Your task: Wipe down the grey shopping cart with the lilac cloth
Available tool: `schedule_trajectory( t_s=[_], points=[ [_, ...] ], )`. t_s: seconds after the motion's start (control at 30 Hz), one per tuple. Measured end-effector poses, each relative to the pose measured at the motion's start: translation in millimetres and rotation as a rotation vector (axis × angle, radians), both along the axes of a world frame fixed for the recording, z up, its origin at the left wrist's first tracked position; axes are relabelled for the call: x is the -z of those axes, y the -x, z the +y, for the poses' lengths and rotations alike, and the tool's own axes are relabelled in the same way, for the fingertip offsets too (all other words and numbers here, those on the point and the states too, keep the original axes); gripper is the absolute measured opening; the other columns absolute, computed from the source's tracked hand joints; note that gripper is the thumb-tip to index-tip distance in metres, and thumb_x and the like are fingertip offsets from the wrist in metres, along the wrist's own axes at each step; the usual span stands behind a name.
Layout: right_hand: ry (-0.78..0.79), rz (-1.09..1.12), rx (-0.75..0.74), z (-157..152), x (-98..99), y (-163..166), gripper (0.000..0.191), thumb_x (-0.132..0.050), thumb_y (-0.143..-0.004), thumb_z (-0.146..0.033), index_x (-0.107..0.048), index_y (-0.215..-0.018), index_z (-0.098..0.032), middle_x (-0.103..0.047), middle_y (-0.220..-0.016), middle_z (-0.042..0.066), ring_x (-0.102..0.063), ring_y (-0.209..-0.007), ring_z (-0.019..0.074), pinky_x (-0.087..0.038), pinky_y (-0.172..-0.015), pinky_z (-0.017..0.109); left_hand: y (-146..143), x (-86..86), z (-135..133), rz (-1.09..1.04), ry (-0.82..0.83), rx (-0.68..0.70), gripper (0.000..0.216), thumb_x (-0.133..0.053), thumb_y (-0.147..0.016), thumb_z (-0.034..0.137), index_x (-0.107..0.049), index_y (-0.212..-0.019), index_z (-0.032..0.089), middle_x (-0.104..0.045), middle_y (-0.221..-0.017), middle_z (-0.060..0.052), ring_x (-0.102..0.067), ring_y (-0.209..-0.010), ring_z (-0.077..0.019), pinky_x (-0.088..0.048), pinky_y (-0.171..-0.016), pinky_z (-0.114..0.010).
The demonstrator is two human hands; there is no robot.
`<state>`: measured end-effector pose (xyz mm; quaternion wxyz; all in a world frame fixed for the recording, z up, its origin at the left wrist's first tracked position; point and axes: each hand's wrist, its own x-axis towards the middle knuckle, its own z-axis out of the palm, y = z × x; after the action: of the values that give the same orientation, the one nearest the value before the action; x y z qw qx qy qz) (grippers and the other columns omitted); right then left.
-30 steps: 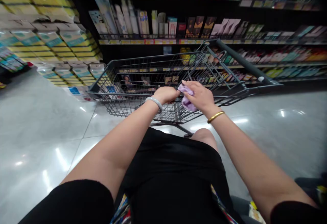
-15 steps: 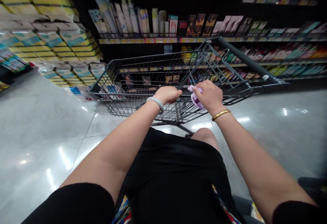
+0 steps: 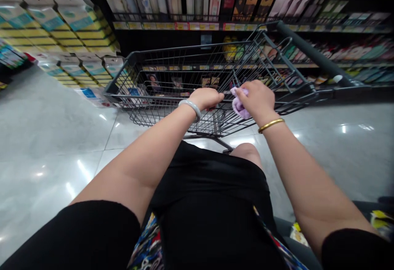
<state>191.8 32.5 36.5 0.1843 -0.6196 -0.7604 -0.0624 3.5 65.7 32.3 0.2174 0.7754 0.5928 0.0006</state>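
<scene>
1. A fluffy lilac item (image 3: 242,112) is pinched in the right hand (image 3: 257,99), at the near side of a wire shopping cart (image 3: 154,97).
2. The left hand (image 3: 207,97) is curled nearby; whether anything is gripped cannot be told.
3. Stocked shelves (image 3: 197,26) are seen beyond.

**Pale lilac against dark grey and black**

The cloth (image 3: 241,110) is pale lilac. The shopping cart (image 3: 160,97) is dark grey, its handle (image 3: 312,52) too. One bracelet (image 3: 197,112) is milky grey-white, the bangle (image 3: 271,125) yellow gold. The clothing (image 3: 215,229) is plain black beside multicoloured patterned fabric (image 3: 149,247). Stacked packs (image 3: 92,38) are yellow with dark bands and blue-and-white labels. The floor (image 3: 61,118) is pale grey.
</scene>
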Motion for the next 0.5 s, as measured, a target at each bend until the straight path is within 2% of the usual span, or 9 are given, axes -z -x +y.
schedule_trajectory(
  t_s=[0.07,0.1,0.2,0.3,0.4,0.5],
  points=[
    [-0.012,-0.005,0.082,0.7,1.4,4.6,0.049,-0.037,-0.095,-0.054,-0.068,-0.104,-0.017,-0.062,-0.106,0.016,-0.056,-0.096,0.0300,-0.041,-0.080,0.039,-1.0,-1.1,-0.1,0.002,0.000,-0.005,0.059,-0.028,-0.091,0.048,-0.074,-0.072,0.016,-0.069,-0.067,-0.008,-0.063,-0.073,-0.0219,-0.042,-0.079,-0.031],
    [-0.031,0.001,0.076,-1.5,3.0,9.1,0.049,-0.036,-0.096,-0.054,-0.068,-0.104,-0.017,-0.061,-0.107,0.016,-0.057,-0.096,0.0296,-0.041,-0.080,0.038,-1.3,-1.9,-0.7,0.004,-0.008,0.004,0.060,-0.027,-0.091,0.049,-0.073,-0.072,0.016,-0.069,-0.067,-0.008,-0.063,-0.074,-0.0221,-0.042,-0.079,-0.031],
    [-0.108,0.010,-0.083,-12.5,8.6,17.9,0.049,-0.033,-0.097,-0.055,-0.067,-0.107,-0.021,-0.060,-0.116,0.012,-0.057,-0.099,0.0267,-0.042,-0.083,0.036,-0.6,-4.0,-3.7,0.018,-0.038,0.045,0.065,-0.024,-0.092,0.053,-0.072,-0.068,0.017,-0.069,-0.065,-0.009,-0.063,-0.074,-0.0224,-0.042,-0.077,-0.030],
    [-0.129,0.022,-0.184,-17.0,10.6,5.3,0.048,-0.035,-0.097,-0.055,-0.066,-0.110,-0.021,-0.059,-0.120,0.011,-0.056,-0.102,0.0245,-0.042,-0.085,0.033,1.4,-3.8,-5.4,0.019,-0.028,0.037,0.062,-0.026,-0.091,0.050,-0.072,-0.065,0.018,-0.070,-0.067,-0.008,-0.063,-0.070,-0.0217,-0.043,-0.075,-0.031],
    [-0.118,0.063,-0.042,-9.5,7.2,-15.4,0.047,-0.038,-0.095,-0.056,-0.067,-0.108,-0.021,-0.061,-0.114,0.011,-0.057,-0.101,0.0257,-0.042,-0.082,0.034,1.7,-2.2,-4.4,0.006,-0.009,0.001,0.057,-0.030,-0.089,0.048,-0.072,-0.065,0.019,-0.069,-0.066,-0.007,-0.063,-0.067,-0.0217,-0.043,-0.075,-0.032],
    [-0.116,0.098,0.099,-5.2,5.0,-15.4,0.046,-0.037,-0.095,-0.055,-0.067,-0.106,-0.022,-0.062,-0.108,0.011,-0.056,-0.098,0.0267,-0.042,-0.080,0.035,0.2,-2.4,-3.8,-0.003,-0.026,-0.007,0.056,-0.030,-0.089,0.047,-0.071,-0.063,0.018,-0.069,-0.064,-0.007,-0.062,-0.066,-0.0216,-0.043,-0.075,-0.032]
  ],
)
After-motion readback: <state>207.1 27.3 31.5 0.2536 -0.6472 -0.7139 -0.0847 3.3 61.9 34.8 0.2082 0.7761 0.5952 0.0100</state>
